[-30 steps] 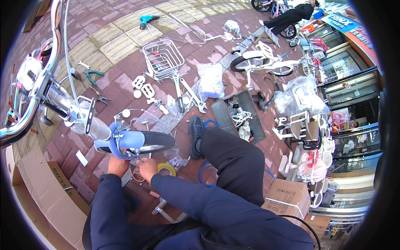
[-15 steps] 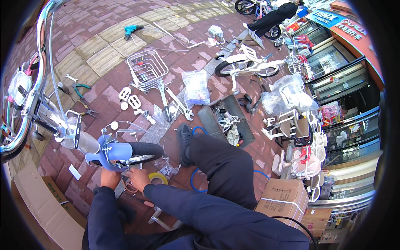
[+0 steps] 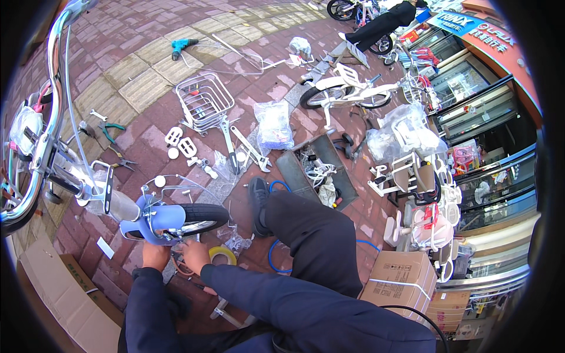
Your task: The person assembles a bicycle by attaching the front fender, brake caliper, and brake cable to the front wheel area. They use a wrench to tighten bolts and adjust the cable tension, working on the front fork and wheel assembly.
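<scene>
A child's bicycle front end stands before me on the left, with a chrome handlebar (image 3: 57, 88) and a lavender fender (image 3: 158, 222) over a black-tyred wheel (image 3: 207, 216). My left hand (image 3: 155, 256) is at the near side of the wheel, just below the fender, its fingers mostly hidden. Close beside it, my right hand (image 3: 195, 255) has its fingers bent together near the wheel's lower part; whatever they hold is too small to make out. A roll of yellow tape (image 3: 230, 254) lies by my right wrist. Thin brake cable loops above the fender.
Wrenches (image 3: 228, 144), pliers (image 3: 122, 159), white pedals (image 3: 186, 147) and a wire basket (image 3: 204, 101) lie on the brick paving. Farther right are an open metal toolbox (image 3: 347, 176) and a white bicycle (image 3: 353, 94). Cardboard boxes (image 3: 397, 277) stand nearby; a person is at the back.
The whole view has shifted slightly. Both hands stay at the wheel in nearly the same pose.
</scene>
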`<act>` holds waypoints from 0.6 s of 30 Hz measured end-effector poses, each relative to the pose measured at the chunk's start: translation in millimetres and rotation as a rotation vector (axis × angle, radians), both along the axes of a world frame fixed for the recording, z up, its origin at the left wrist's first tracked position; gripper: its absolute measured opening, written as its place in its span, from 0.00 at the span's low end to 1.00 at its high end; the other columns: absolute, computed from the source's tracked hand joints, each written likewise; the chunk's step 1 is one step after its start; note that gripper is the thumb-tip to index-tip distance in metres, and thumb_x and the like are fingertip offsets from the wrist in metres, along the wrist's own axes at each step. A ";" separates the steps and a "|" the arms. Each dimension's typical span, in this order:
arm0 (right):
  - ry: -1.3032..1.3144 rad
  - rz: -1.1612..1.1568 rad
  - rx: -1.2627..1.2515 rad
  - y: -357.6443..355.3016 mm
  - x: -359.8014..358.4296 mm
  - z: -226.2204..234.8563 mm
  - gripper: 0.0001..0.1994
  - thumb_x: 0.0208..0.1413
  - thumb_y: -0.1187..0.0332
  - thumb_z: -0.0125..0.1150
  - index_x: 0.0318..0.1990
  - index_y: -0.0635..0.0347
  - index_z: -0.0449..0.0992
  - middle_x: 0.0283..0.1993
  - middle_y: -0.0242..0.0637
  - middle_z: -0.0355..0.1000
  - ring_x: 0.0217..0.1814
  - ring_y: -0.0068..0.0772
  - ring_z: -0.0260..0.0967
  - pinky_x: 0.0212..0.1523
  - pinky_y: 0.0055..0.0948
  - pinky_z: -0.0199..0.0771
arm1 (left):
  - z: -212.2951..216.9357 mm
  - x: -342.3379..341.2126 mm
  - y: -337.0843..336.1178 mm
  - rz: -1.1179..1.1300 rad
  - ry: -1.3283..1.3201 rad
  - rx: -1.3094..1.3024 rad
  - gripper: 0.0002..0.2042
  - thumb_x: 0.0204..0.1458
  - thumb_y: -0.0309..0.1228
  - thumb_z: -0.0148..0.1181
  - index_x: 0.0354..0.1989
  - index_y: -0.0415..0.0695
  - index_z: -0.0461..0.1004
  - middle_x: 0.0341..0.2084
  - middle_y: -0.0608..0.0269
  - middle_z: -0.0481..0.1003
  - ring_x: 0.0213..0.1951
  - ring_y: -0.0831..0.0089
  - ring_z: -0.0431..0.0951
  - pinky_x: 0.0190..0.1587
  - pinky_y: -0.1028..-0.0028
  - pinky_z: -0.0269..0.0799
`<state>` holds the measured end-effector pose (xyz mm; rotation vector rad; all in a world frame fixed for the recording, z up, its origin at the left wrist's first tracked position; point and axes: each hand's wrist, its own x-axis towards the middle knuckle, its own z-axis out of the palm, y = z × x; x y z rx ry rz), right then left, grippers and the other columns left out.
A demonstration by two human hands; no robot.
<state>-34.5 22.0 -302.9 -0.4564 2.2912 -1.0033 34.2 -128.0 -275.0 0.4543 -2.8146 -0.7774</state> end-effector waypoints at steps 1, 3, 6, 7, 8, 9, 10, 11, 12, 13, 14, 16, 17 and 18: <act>-0.088 -0.036 -0.017 -0.2 0.8 -2.1 0.14 0.62 0.61 0.58 0.33 0.64 0.78 0.26 0.53 0.76 0.30 0.52 0.77 0.34 0.46 0.77 | 0.8 0.0 -0.1 -0.008 0.025 -0.013 0.17 0.47 0.25 0.64 0.47 0.42 0.73 0.36 0.49 0.78 0.39 0.44 0.78 0.42 0.54 0.72; -0.286 -0.171 -0.126 -3.3 3.6 -6.9 0.13 0.61 0.62 0.59 0.33 0.66 0.78 0.26 0.51 0.77 0.28 0.47 0.78 0.33 0.42 0.78 | 3.3 -0.5 0.6 -0.012 0.039 -0.015 0.17 0.48 0.26 0.64 0.47 0.41 0.73 0.36 0.49 0.78 0.39 0.44 0.78 0.42 0.54 0.72; -0.480 -0.368 -0.281 -7.8 7.7 -8.8 0.13 0.60 0.64 0.61 0.34 0.67 0.79 0.25 0.45 0.78 0.26 0.35 0.78 0.30 0.36 0.78 | 7.9 -1.7 2.2 -0.001 0.035 -0.047 0.17 0.48 0.25 0.64 0.47 0.41 0.73 0.36 0.49 0.78 0.39 0.45 0.78 0.41 0.54 0.73; -0.452 -0.365 -0.254 -7.9 8.6 -6.9 0.12 0.60 0.65 0.61 0.34 0.68 0.79 0.25 0.42 0.78 0.25 0.32 0.77 0.29 0.33 0.77 | 8.3 -2.5 1.9 -0.014 0.031 -0.036 0.17 0.48 0.25 0.64 0.48 0.41 0.73 0.36 0.49 0.78 0.39 0.45 0.78 0.41 0.53 0.73; -0.434 -0.361 -0.188 -7.9 8.8 -4.1 0.12 0.61 0.65 0.62 0.34 0.69 0.79 0.25 0.40 0.78 0.25 0.28 0.77 0.28 0.31 0.77 | 7.2 -3.8 1.9 -0.024 0.023 -0.025 0.17 0.47 0.25 0.64 0.48 0.41 0.73 0.35 0.49 0.78 0.39 0.45 0.78 0.41 0.53 0.73; -0.301 -0.309 -0.141 -7.0 7.4 -0.4 0.12 0.61 0.66 0.61 0.34 0.70 0.79 0.26 0.39 0.78 0.26 0.27 0.77 0.28 0.29 0.77 | 6.3 -3.5 1.1 -0.033 0.009 -0.014 0.17 0.47 0.25 0.64 0.48 0.41 0.73 0.35 0.49 0.78 0.38 0.45 0.78 0.40 0.53 0.73; -0.173 -0.257 -0.080 -6.5 6.9 4.3 0.12 0.62 0.67 0.60 0.35 0.71 0.79 0.26 0.38 0.78 0.26 0.25 0.77 0.27 0.27 0.76 | 4.0 -3.5 0.2 -0.051 0.046 -0.011 0.17 0.48 0.25 0.64 0.47 0.41 0.73 0.34 0.50 0.77 0.38 0.46 0.78 0.40 0.53 0.73; -0.393 -0.353 -0.223 -6.3 7.0 9.7 0.11 0.63 0.67 0.59 0.36 0.69 0.78 0.28 0.38 0.79 0.26 0.25 0.76 0.28 0.26 0.76 | 1.4 -2.0 0.9 -0.018 0.044 -0.002 0.16 0.49 0.26 0.63 0.47 0.40 0.74 0.34 0.49 0.78 0.37 0.45 0.78 0.40 0.52 0.73; -0.677 -0.461 -0.318 -6.4 4.9 14.5 0.11 0.64 0.67 0.57 0.37 0.68 0.77 0.30 0.38 0.79 0.25 0.25 0.74 0.29 0.26 0.76 | -1.6 -0.9 0.5 -0.027 0.057 -0.067 0.16 0.50 0.27 0.61 0.48 0.40 0.74 0.34 0.49 0.79 0.37 0.46 0.79 0.40 0.53 0.73; -0.742 -0.534 -0.414 -6.7 6.0 19.2 0.10 0.64 0.68 0.57 0.35 0.66 0.76 0.27 0.35 0.74 0.24 0.25 0.73 0.25 0.26 0.74 | -4.9 0.1 -0.4 -0.038 0.033 -0.045 0.18 0.51 0.28 0.61 0.51 0.40 0.74 0.33 0.48 0.79 0.37 0.46 0.79 0.41 0.53 0.73; -0.820 -0.535 -0.443 -5.2 3.9 22.7 0.09 0.66 0.67 0.54 0.39 0.66 0.75 0.31 0.35 0.74 0.26 0.25 0.73 0.28 0.26 0.76 | -7.8 1.7 -0.5 -0.038 0.011 -0.048 0.19 0.51 0.29 0.60 0.53 0.40 0.74 0.31 0.49 0.79 0.37 0.47 0.79 0.41 0.53 0.73; -0.978 -0.562 -0.505 -4.6 1.9 26.9 0.10 0.70 0.67 0.48 0.43 0.64 0.72 0.34 0.35 0.74 0.32 0.27 0.74 0.36 0.28 0.79 | -11.1 1.4 -0.6 -0.049 0.005 -0.064 0.21 0.50 0.29 0.60 0.54 0.39 0.74 0.32 0.49 0.78 0.37 0.49 0.78 0.41 0.54 0.73; -1.085 -0.621 -0.537 -3.8 2.0 27.7 0.10 0.70 0.66 0.47 0.43 0.63 0.72 0.34 0.35 0.73 0.32 0.27 0.74 0.37 0.30 0.80 | -11.2 1.8 -0.1 -0.070 -0.030 -0.099 0.21 0.49 0.28 0.60 0.55 0.39 0.73 0.32 0.50 0.78 0.37 0.50 0.78 0.42 0.55 0.72; -1.183 -0.678 -0.581 -3.6 1.3 27.7 0.10 0.71 0.66 0.45 0.43 0.62 0.71 0.35 0.35 0.72 0.33 0.28 0.73 0.39 0.31 0.80 | -10.1 2.1 0.2 -0.065 -0.006 -0.117 0.22 0.49 0.28 0.60 0.55 0.39 0.73 0.32 0.52 0.77 0.37 0.52 0.78 0.41 0.56 0.72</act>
